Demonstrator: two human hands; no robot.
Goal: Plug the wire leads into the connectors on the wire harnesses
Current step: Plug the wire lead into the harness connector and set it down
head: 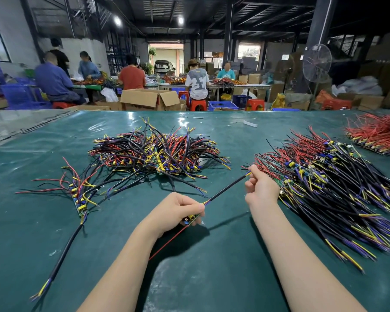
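Nearest, our left hand [178,212] curls round a small board [191,218], thumb on top, with a red lead [167,243] trailing toward us; a black cable [225,190] runs from the board up to our right hand [260,188], which pinches its far end; we judge this one harness is in work, no lead visibly seated yet; a few harnesses [79,199] lie left on the mat [212,278]; neat pile [324,188] right, tangled pile [153,154] centre, red wires [376,134] far right; we cannot tell which pile is finished; plenty seems left.
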